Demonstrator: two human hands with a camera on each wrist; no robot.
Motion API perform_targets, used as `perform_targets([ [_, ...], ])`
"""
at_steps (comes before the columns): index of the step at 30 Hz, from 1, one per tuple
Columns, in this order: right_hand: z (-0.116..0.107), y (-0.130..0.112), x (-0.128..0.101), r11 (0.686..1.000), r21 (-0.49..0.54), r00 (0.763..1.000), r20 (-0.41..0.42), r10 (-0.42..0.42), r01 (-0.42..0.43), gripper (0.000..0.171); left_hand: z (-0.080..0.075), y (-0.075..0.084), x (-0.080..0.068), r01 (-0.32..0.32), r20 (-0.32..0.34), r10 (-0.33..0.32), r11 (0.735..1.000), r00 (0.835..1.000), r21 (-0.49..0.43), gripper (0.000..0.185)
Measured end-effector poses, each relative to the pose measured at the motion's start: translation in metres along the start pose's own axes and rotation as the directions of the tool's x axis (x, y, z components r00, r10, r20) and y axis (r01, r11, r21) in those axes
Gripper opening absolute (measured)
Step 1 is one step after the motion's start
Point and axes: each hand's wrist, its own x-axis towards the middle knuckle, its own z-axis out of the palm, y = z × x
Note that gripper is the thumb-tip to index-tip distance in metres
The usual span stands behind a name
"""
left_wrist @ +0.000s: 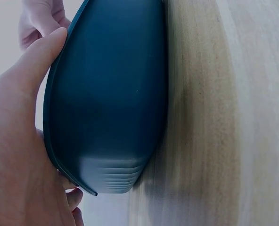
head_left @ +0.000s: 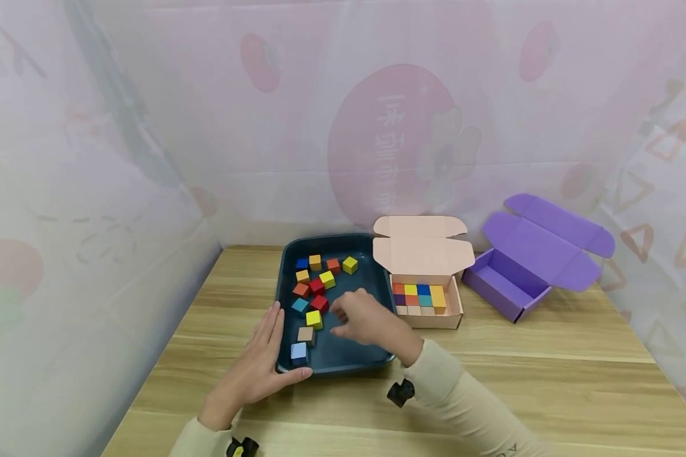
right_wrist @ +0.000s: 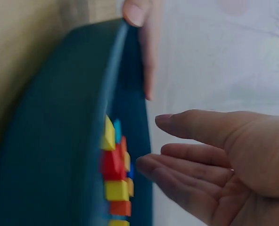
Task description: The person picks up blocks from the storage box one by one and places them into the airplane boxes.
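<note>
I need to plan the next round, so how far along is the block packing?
Roughly half done, it seems: the pink box already holds about a dozen coloured cubes in neat rows. In hand: the left hand steadies the dark tray while the open right hand hovers over it, holding nothing. Left: about twelve loose cubes in the tray; the purple box looks empty.

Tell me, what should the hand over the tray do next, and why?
Probably lower the right hand onto the red cube just beside its fingertips. Its grip holds nothing, loose cubes remain in the dark tray, and the left hand steadies the tray's corner.
</note>
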Motion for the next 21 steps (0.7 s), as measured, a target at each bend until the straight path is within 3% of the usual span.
perform_targets([
  [5,0.023,0.001,0.01,0.999,0.027,0.999,0.022,-0.031,0.03,0.037,0.0,-0.001,0.0,-0.013,-0.006,0.013,1.0,1.0,0.007,0.124],
  [11,0.048,0.005,0.023,0.999,0.034,0.999,0.032,0.019,-0.02,0.035,0.002,-0.002,0.001,-0.001,0.004,0.001,1.0,1.0,0.003,0.125],
  [21,0.068,0.011,0.038,0.999,-0.012,0.999,-0.021,0.049,-0.049,0.032,0.001,-0.002,0.002,-0.011,0.003,0.011,1.0,1.0,0.0,0.125],
])
